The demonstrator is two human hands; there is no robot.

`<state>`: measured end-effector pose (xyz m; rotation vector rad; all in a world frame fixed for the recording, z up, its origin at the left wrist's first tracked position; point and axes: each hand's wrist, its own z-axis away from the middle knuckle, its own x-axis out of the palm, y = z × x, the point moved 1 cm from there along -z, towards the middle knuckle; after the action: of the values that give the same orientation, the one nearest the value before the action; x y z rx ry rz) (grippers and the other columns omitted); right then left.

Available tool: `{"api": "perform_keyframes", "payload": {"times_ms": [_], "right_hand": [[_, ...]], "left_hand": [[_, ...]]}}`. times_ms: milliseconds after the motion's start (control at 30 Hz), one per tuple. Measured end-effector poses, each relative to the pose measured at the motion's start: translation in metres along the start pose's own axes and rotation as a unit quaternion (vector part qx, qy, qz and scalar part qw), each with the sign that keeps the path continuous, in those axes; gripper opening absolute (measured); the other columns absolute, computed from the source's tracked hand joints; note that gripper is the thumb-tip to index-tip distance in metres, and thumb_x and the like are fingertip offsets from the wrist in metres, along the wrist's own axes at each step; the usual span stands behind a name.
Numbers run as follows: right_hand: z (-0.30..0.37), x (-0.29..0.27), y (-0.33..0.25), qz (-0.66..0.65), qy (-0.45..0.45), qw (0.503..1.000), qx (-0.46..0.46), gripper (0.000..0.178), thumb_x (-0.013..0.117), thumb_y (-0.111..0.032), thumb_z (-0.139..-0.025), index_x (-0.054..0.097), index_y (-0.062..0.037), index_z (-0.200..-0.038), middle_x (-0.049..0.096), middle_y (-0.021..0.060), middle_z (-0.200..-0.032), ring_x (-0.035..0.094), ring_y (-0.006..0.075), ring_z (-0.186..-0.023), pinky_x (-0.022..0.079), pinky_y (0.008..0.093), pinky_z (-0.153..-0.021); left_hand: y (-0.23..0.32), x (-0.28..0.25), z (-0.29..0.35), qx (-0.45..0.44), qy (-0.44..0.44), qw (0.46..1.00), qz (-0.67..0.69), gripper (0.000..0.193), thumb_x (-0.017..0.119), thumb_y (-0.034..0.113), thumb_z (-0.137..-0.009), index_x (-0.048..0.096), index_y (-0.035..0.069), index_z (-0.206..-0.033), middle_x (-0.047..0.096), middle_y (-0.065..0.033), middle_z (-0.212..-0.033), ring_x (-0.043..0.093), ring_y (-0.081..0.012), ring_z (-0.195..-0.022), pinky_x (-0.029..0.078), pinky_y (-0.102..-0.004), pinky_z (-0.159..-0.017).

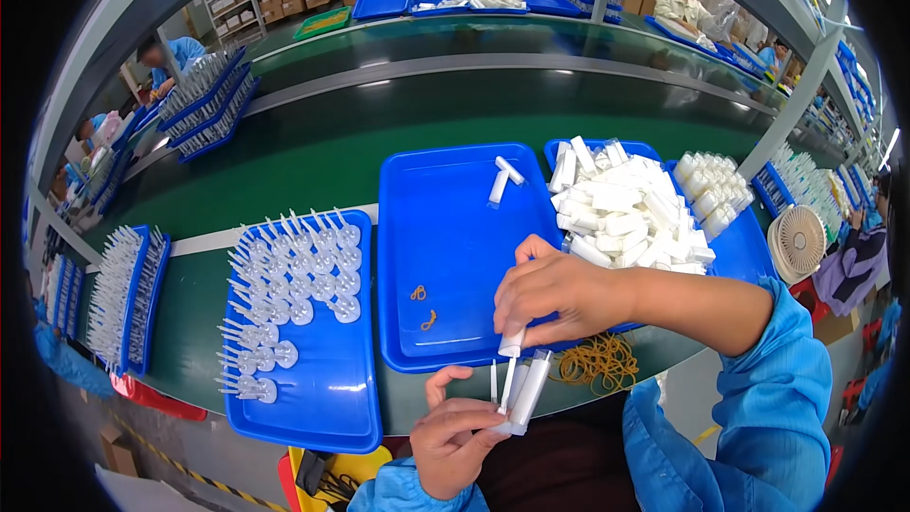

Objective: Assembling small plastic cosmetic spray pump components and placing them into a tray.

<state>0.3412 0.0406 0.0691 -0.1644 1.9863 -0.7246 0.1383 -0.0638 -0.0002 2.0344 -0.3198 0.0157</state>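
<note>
My left hand point(455, 441) is closed around a small cluster of white plastic tubes point(531, 391) with thin upright stems, at the table's near edge. Just above it, my right hand point(559, 299) pinches a short white cylinder point(513, 341). A thin white stem runs from that cylinder down into the cluster; I cannot tell whether they are joined. Beyond my hands lies a blue tray point(445, 246) with two white tubes point(502, 180) and two small brown rubber bands point(424, 313) in it. A tangle of rubber bands point(599, 363) rests below my right wrist.
White tubes point(626, 209) are heaped in a tray at the right, beside wrapped bundles point(711, 188) and a small fan point(797, 242). At the left, a blue tray point(322, 398) holds several clear-based, stemmed pieces. A green conveyor belt point(455, 114) crosses behind; co-workers sit beyond.
</note>
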Motion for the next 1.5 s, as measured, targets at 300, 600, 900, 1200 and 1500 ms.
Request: {"api": "perform_keyframes", "payload": {"times_ms": [300, 600, 900, 1200, 1500], "right_hand": [[0.007, 0.004, -0.011, -0.089, 0.001, 0.996, 0.016, 0.019, 0.067, -0.010, -0.077, 0.063, -0.0092, -0.096, 0.057, 0.0021, -0.089, 0.056, 0.0200, -0.081, 0.042, 0.0337, -0.071], [0.011, -0.011, -0.033, -0.115, -0.048, 0.990, 0.063, 0.029, 0.063, -0.006, -0.081, 0.061, -0.0084, -0.109, 0.050, 0.0074, -0.097, 0.049, 0.0227, -0.086, 0.041, 0.0310, -0.073], [0.020, -0.006, -0.048, -0.262, 0.011, 0.962, 0.082, 0.026, 0.057, -0.008, -0.087, 0.061, -0.0025, -0.112, 0.048, 0.0107, -0.098, 0.050, 0.0209, -0.087, 0.042, 0.0288, -0.073], [0.017, 0.010, -0.053, -0.248, -0.009, 0.966, 0.074, 0.037, 0.059, -0.001, -0.081, 0.055, -0.0050, -0.117, 0.045, 0.0115, -0.101, 0.047, 0.0241, -0.090, 0.041, 0.0320, -0.077], [0.001, 0.038, -0.047, -0.116, -0.047, 0.991, 0.052, 0.042, 0.057, -0.013, -0.084, 0.046, -0.0117, -0.125, 0.046, 0.0120, -0.108, 0.047, 0.0275, -0.100, 0.033, 0.0383, -0.082]], "left_hand": [[-0.003, 0.000, 0.004, -0.028, -0.009, 0.996, 0.082, 0.014, 0.075, 0.008, -0.070, 0.069, 0.007, -0.083, 0.068, -0.0048, -0.079, 0.052, -0.0225, -0.096, 0.029, -0.0449, -0.095], [-0.005, -0.010, 0.000, -0.016, -0.093, 0.993, 0.065, 0.011, 0.072, 0.015, -0.074, 0.070, 0.009, -0.083, 0.067, -0.0047, -0.083, 0.049, -0.0254, -0.099, 0.028, -0.0451, -0.095], [-0.006, -0.007, 0.003, 0.031, -0.109, 0.991, 0.070, 0.014, 0.075, 0.012, -0.068, 0.072, 0.017, -0.081, 0.067, 0.0040, -0.087, 0.044, -0.0273, -0.103, 0.023, -0.0468, -0.098], [-0.015, -0.011, 0.006, 0.076, -0.122, 0.988, -0.050, 0.013, 0.074, 0.018, -0.069, 0.070, 0.019, -0.081, 0.063, 0.0035, -0.097, 0.040, -0.0307, -0.110, 0.019, -0.0487, -0.099], [-0.011, -0.018, 0.001, -0.014, -0.079, 0.985, -0.151, 0.022, 0.074, 0.027, -0.071, 0.065, 0.010, -0.082, 0.059, -0.0082, -0.101, 0.037, -0.0349, -0.115, 0.027, -0.0477, -0.096]]}}
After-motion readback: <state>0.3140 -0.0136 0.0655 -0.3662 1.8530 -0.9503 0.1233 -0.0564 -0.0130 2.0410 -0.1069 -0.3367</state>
